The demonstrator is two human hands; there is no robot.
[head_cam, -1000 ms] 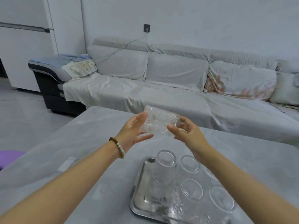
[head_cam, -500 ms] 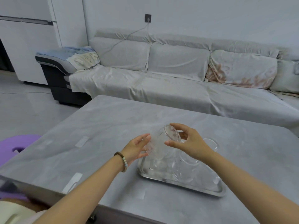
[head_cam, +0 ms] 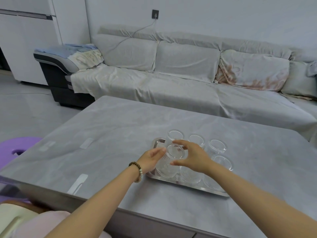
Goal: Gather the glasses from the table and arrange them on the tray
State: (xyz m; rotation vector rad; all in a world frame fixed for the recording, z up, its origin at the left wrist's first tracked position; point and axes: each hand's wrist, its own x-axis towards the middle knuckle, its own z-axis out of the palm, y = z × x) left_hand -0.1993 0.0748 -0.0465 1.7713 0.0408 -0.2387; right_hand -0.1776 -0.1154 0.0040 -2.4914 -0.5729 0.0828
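Item: glass (head_cam: 169,163), ribbed, held over tray (head_cam: 155,176) near-left corner. L hand (head_cam: 151,159) fingers pressed to its side; R hand (head_cam: 192,158) fingers pinching rim. Step: placing. Next, est.: to be lowered upright, clear of neighbour glasses; counter (head_cam: 111,127) otherwise bare of glasses.

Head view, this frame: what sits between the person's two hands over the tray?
A clear ribbed glass, tilted, sits between the left hand and right hand, low over the near-left corner of the silver metal tray.

left hand (head_cam: 151,160) cupped, fingers curled | right hand (head_cam: 192,157) pinching (thumb below) | arms outstretched
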